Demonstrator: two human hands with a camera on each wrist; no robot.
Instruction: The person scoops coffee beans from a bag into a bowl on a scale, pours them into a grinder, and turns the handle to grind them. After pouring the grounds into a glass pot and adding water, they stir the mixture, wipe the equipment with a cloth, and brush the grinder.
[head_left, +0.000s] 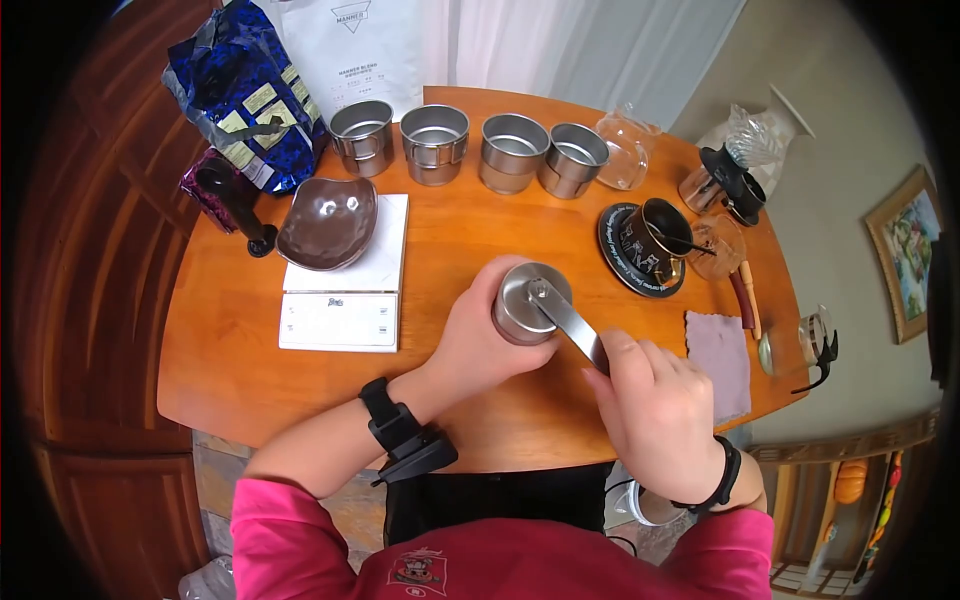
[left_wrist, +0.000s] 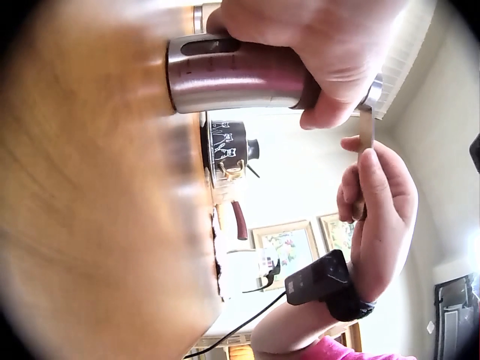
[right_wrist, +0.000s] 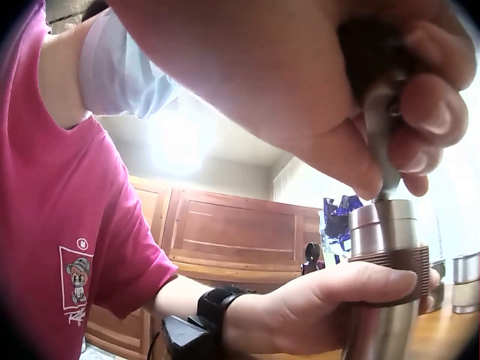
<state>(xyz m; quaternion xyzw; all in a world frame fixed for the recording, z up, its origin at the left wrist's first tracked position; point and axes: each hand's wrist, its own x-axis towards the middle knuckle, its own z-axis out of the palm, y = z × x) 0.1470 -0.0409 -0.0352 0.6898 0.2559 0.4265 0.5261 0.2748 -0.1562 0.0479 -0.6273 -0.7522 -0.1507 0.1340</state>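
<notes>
A steel hand grinder (head_left: pixel 522 318) stands upright near the middle of the wooden table, its base on the tabletop in the left wrist view. The left hand (head_left: pixel 478 335) grips its body, thumb and fingers wrapped round the brown ribbed band (right_wrist: pixel 409 261). From the lid a flat metal crank (head_left: pixel 572 322) reaches toward the front right. At its outer end the right hand (head_left: pixel 655 405) holds the crank's handle with curled fingers; the knob is mostly hidden, with a dark part showing in the right wrist view. A window slot (left_wrist: pixel 210 46) shows low on the grinder's side.
Left of the grinder, a brown dish (head_left: pixel 330 222) rests on a white scale (head_left: pixel 340 322). Several steel cups (head_left: pixel 435 145) line the back beside a blue bag (head_left: pixel 245 100). At right are a black cup (head_left: pixel 650 235) on a saucer, a cloth (head_left: pixel 718 365) and a glass pot (head_left: pixel 812 340).
</notes>
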